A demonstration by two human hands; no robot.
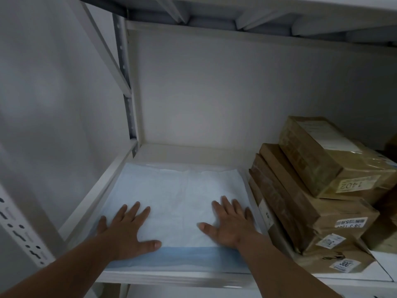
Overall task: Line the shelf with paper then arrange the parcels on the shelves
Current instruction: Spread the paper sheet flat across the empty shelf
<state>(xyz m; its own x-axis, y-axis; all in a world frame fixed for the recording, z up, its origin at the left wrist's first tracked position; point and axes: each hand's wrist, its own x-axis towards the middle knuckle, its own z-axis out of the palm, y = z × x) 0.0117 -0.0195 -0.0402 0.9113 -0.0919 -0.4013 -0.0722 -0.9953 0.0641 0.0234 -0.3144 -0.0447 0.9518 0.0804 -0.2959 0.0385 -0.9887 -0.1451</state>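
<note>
A pale blue sheet of paper (pixel 176 198) with a darker blue front border lies flat on the left part of the white shelf (pixel 171 276). My left hand (pixel 126 229) presses on its front left area with fingers spread and straight. My right hand (pixel 229 222) lies flat on the front right area, fingers also spread. Brown parcels (pixel 318 190) wrapped in tape and bearing white labels are stacked on the right part of the same shelf, just beside the paper's right edge.
A white wall stands behind and to the left of the shelf. A perforated metal upright (pixel 129 82) rises at the back left and another (pixel 21 229) at the front left. The underside of a higher shelf (pixel 236 16) hangs overhead.
</note>
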